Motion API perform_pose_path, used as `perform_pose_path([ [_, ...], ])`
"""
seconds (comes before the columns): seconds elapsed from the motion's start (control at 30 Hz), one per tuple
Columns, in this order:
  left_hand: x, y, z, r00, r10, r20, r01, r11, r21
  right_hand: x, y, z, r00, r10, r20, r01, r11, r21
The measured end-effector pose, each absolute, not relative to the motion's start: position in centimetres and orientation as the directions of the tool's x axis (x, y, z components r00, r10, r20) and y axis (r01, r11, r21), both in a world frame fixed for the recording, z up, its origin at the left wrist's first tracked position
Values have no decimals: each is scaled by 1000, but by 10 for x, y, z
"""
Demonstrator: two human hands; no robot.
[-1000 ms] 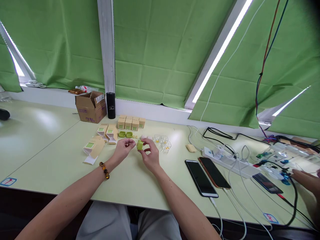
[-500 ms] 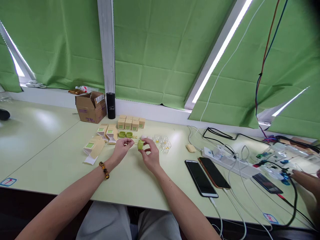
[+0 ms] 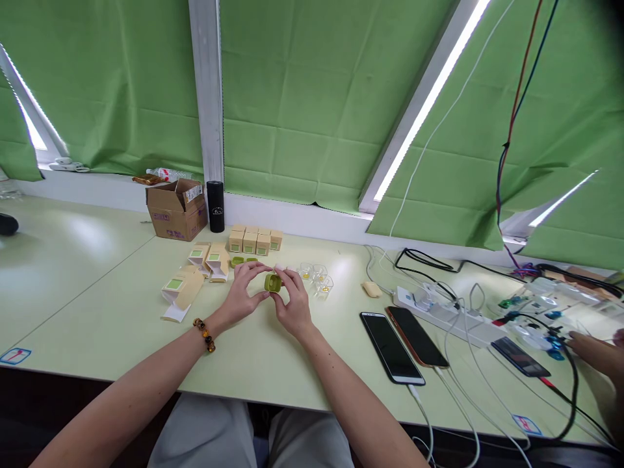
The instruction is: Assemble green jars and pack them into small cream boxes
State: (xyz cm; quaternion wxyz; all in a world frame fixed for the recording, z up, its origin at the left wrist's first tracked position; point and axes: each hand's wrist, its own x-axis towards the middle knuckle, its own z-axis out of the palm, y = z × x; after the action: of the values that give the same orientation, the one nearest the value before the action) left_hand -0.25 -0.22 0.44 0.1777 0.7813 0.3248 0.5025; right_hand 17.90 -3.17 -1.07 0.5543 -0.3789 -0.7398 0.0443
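Observation:
Between my hands, just above the table, is a small green plastic case (image 3: 273, 283), its open hollow side facing me. My right hand (image 3: 295, 305) grips it from the right with thumb and fingertips. From the left, the thumb and forefinger of my left hand (image 3: 240, 298) close on its edge. Behind my left hand lie green case pieces (image 3: 237, 261), partly hidden by my fingers. Right of my right hand stand several clear cups (image 3: 322, 284) with yellow bits inside. Left of my left hand lie opened small cardboard boxes (image 3: 184, 286).
Several closed small boxes (image 3: 250, 242) stand at the back, near a black tumbler (image 3: 215, 207) and an open carton (image 3: 176, 211). To the right are two phones (image 3: 392, 348), a power strip (image 3: 451, 318) and tangled cables. Another person's hand (image 3: 595, 354) shows at the far right.
My left hand has moved right onto the green case, and the yellow loop it was pinching no longer shows. The case has turned so its hollow side faces me.

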Motion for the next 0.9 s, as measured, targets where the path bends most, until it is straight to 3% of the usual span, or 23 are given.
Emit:
perform_pose_path([
  [0.47, -3, -1, 6, 265, 655, 708, 214, -756, 619, 186, -32, -4, -230, 423, 877, 583, 781, -224],
  [0.9, -2, -3, 6, 247, 627, 739, 196, -779, 596, 183, -33, -3, -250, 426, 869, 588, 780, -213],
])
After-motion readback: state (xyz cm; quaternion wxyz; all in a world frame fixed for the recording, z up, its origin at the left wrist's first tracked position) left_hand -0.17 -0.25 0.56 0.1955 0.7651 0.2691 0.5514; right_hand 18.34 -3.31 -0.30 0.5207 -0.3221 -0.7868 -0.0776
